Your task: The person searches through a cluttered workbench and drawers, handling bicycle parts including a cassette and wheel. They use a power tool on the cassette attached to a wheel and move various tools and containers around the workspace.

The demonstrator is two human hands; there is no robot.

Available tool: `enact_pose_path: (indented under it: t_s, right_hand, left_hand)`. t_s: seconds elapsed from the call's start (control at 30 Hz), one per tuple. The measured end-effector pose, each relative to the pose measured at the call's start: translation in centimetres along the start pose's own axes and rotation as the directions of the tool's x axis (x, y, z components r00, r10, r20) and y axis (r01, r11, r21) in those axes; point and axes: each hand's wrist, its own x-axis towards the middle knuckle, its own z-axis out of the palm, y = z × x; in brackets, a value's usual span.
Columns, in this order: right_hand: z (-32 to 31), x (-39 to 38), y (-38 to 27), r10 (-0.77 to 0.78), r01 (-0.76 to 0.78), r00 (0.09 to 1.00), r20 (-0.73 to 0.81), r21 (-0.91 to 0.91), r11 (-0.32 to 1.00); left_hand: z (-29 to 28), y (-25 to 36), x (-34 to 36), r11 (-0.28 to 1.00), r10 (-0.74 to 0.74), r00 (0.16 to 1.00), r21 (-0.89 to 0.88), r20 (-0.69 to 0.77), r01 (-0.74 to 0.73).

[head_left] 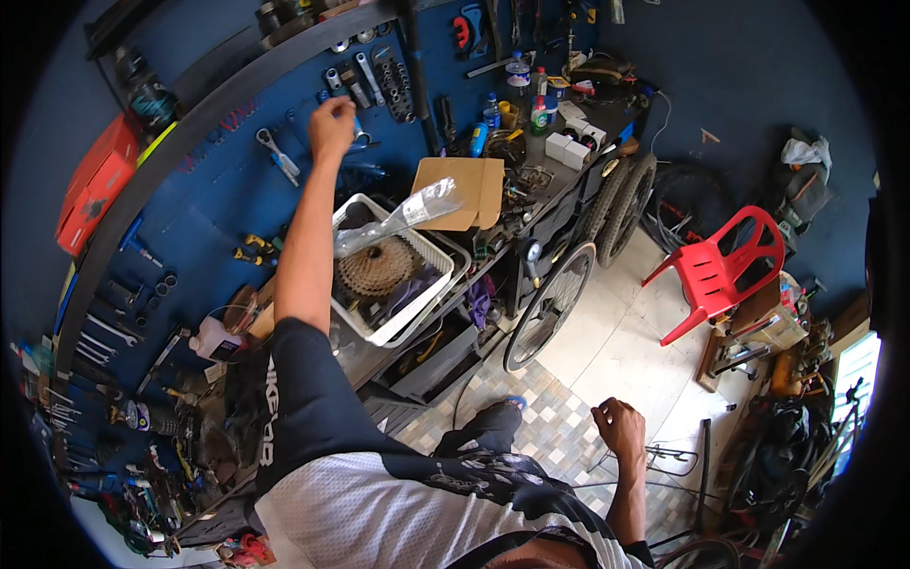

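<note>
My left hand (332, 129) is raised to the blue tool wall, its fingers curled closed near hanging tools. What they grip, if anything, is hidden. Close beside it hang a ratchet wrench (371, 79) and a dark socket holder (391, 85); another wrench (277, 155) hangs to its left. Below the raised forearm stands a white plastic basket (414, 321) holding a large bicycle cassette (377, 269). A clear plastic bag (417, 211) lies across the basket's far side. Low at the right, my right hand (621, 427) hangs over the floor, fingers curled in, with nothing visible in it.
Behind the basket a flat cardboard piece (462, 190) rests on the cluttered bench. Several bottles and white boxes (567, 150) stand farther along. A bare wheel (551, 305) and tyres (627, 209) lean against the bench. A red plastic chair (720, 270) stands on the tiled floor.
</note>
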Motion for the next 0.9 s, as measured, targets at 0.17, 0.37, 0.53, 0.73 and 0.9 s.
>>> enact_pose_path:
  t_s: [0.17, 0.37, 0.53, 0.73, 0.9]
  right_hand:
    - [-4.0, 2.2, 5.5, 0.174, -0.177, 0.984, -0.039, -0.062, 0.982]
    - [-6.5, 7.7, 10.8, 0.37, -0.37, 0.928, -0.027, -0.156, 0.916]
    - [-8.0, 14.0, 11.0, 0.301, -0.299, 0.952, 0.049, -0.05, 0.953]
    - [-8.6, 18.6, 11.2, 0.275, -0.268, 0.958, 0.079, -0.096, 0.959]
    - [-8.3, 21.5, 10.7, 0.223, -0.207, 0.96, 0.167, -0.109, 0.972]
  left_hand:
    - [6.2, -2.9, 6.3, 0.927, -0.373, 0.917, -0.007, -0.139, 0.376]
    - [9.6, -5.1, 9.5, 0.838, -0.529, 0.821, 0.02, -0.216, 0.545]
    - [9.1, -6.0, 11.8, 0.803, -0.531, 0.807, 0.149, -0.26, 0.576]
    - [8.3, -5.6, 12.3, 0.831, -0.463, 0.864, 0.241, -0.2, 0.501]
    - [6.6, -3.9, 10.8, 0.9, -0.415, 0.896, 0.074, -0.156, 0.43]
